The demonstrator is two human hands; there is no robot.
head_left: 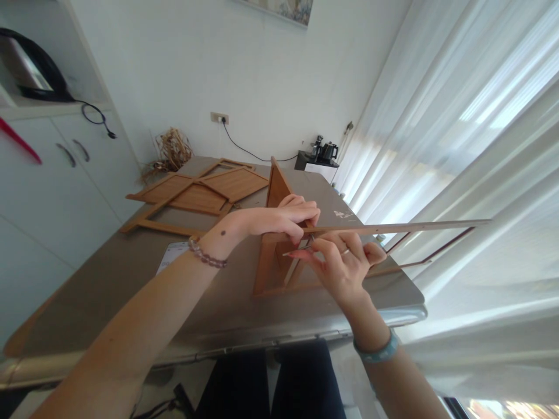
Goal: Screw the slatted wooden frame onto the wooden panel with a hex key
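A wooden frame (419, 226) stands on its side near the table's front right, its long rails reaching past the right edge. An upright wooden panel (277, 185) meets it at the left end. My left hand (286, 220) is closed over the top rail at that joint, fingers bent round the wood. Just below and to the right, my right hand (343, 262) pinches a thin bent metal hex key (296, 251) against the rail's underside. The key's tip and any screw there are hidden by my fingers.
More wooden frames and slatted panels (183, 201) lie on the grey table (109, 273) at the back left. Small metal parts (236, 206) sit beside them. A phone (171, 256) lies partly under my left forearm. White curtains (437, 116) hang along the right.
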